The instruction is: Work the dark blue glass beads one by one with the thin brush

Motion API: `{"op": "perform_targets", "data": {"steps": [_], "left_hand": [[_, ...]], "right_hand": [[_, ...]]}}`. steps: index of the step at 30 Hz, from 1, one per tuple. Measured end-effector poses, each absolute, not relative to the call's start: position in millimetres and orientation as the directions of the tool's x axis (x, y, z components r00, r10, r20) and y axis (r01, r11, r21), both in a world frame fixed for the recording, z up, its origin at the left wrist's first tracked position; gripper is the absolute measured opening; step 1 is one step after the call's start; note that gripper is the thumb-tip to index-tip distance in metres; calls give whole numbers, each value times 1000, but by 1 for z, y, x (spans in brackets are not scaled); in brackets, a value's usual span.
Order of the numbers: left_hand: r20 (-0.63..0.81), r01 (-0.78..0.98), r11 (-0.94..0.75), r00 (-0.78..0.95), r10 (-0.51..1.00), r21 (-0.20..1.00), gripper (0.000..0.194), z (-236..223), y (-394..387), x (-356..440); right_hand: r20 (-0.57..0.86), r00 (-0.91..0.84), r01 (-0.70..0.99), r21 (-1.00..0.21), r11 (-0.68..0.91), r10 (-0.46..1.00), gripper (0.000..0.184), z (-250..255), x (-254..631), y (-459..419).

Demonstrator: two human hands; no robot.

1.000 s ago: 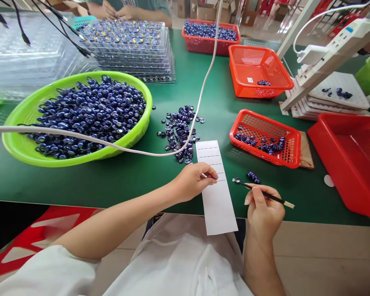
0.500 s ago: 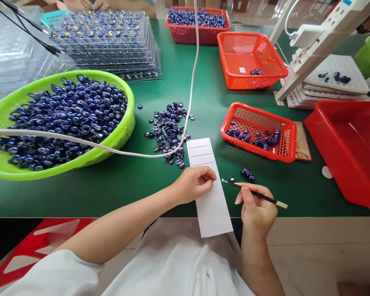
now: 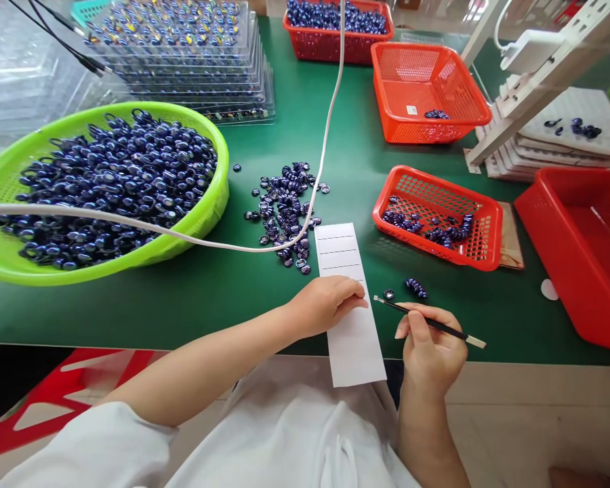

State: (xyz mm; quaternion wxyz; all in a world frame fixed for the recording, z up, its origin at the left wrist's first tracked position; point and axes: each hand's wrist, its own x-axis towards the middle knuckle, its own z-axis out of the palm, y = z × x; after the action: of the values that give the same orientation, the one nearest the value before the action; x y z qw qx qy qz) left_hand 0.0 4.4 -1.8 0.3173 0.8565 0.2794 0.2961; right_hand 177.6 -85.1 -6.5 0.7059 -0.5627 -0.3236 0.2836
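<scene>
My left hand (image 3: 330, 301) rests over a white paper strip (image 3: 356, 352) ruled with black lines, its fingers pinched together near the strip's right edge. Whatever may be between those fingertips is hidden. My right hand (image 3: 434, 346) grips a slim black stick (image 3: 444, 327) with a pale rear end and a small whitish tip, pen-fashion. That tip points left, just off the strip and close to my left fingertips. Beside the tip lies one small dark round piece (image 3: 389, 294) on the green table. A short row of shiny dark-blue pieces (image 3: 415, 288) sits behind my right hand.
A loose pile of blue pieces (image 3: 287, 203) lies beyond the strip, crossed by a white cable (image 3: 328, 135). Left stands a heaped green basket (image 3: 222, 183); right are a small red basket (image 3: 495, 237) and a red bin (image 3: 564, 271). Clear trays (image 3: 264, 102) are stacked behind.
The stick's tip has moved left, from over the small round piece to beside my left fingertips. My left fingers have curled over more. The whole view has shifted slightly.
</scene>
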Motion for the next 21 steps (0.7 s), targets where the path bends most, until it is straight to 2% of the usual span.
{"op": "perform_targets", "data": {"steps": [9,12,16,21], "left_hand": [[384,245,-665,657,649,705,12,-5,5,0],[347,314,-644,639,687,697,9,-7,2,0],[312,389,-611,602,735,689,16,-10,-1,2],[357,342,-624,590,724,703,11,-10,0,4]], "right_hand": [[142,640,-27,-978,207,755,12,-7,178,-84],[154,628,16,-983,185,763,12,-7,176,-85],[172,619,86,-985,152,766,10,-5,173,-86],[200,609,174,-978,116,768,10,-5,169,-89]]}}
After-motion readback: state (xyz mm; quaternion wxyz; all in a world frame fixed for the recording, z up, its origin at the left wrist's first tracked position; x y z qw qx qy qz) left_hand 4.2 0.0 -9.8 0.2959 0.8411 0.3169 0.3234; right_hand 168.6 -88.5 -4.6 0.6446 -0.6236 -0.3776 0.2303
